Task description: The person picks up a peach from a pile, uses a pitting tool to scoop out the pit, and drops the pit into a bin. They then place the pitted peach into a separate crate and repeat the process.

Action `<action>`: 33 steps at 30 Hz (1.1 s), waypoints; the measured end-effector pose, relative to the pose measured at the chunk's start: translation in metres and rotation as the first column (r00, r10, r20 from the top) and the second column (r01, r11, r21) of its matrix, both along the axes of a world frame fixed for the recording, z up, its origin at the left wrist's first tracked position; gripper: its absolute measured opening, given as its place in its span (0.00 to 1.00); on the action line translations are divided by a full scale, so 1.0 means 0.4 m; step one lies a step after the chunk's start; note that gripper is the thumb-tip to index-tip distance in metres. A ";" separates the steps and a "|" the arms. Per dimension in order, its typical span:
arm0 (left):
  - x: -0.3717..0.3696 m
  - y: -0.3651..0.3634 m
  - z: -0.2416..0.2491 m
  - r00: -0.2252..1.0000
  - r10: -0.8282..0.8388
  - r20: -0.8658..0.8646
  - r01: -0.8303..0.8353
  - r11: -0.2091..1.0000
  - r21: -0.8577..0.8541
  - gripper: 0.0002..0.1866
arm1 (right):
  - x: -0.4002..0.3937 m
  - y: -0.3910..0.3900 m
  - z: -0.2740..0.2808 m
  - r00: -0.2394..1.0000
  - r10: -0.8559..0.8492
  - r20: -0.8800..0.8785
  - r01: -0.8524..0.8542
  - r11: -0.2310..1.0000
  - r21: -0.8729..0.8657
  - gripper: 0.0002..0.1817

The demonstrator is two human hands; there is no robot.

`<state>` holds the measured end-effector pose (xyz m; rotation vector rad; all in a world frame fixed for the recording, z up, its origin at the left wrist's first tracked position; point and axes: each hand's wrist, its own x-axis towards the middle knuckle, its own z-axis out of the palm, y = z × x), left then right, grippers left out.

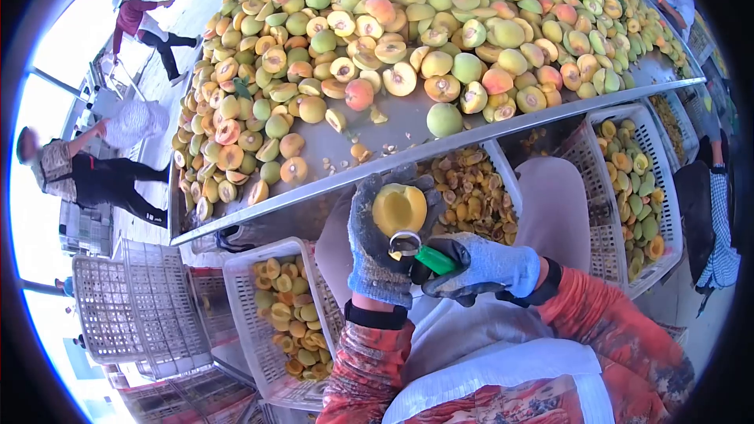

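We look down from a head-worn camera at two gloved hands held above the lap, just below the edge of a long metal table (408, 122). The left hand (381, 247), in a speckled grey work glove, cups a peach half (399, 208) with its yellow cut face turned up towards us; the fingers curl closed around the fruit's sides, thumb against its edge. The right hand (487, 267), in a lighter grey glove, has its fingers wrapped tight around the green handle of a pitting tool (420, 251), whose metal loop sits just under the peach half, touching the left palm. We cannot tell whether the loop touches the fruit. Both sleeves are orange and patterned. The table is heaped with whole and halved peaches (408, 23), green, yellow and pink, with loose pits near its front edge. Under the table, white plastic crates hold fruit: one (271, 298) to the left of the lap with halves, one (471, 188) straight ahead, one (640, 180) to the right. Other people stand bent over at far left.
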<state>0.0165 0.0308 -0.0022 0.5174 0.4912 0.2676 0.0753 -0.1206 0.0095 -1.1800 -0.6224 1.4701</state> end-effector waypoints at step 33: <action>0.339 0.092 -0.091 0.973 -0.182 -0.141 0.230 0.805 0.547 0.28 | 0.154 -0.205 -0.074 0.651 -0.532 0.541 0.307 0.837 0.453 0.29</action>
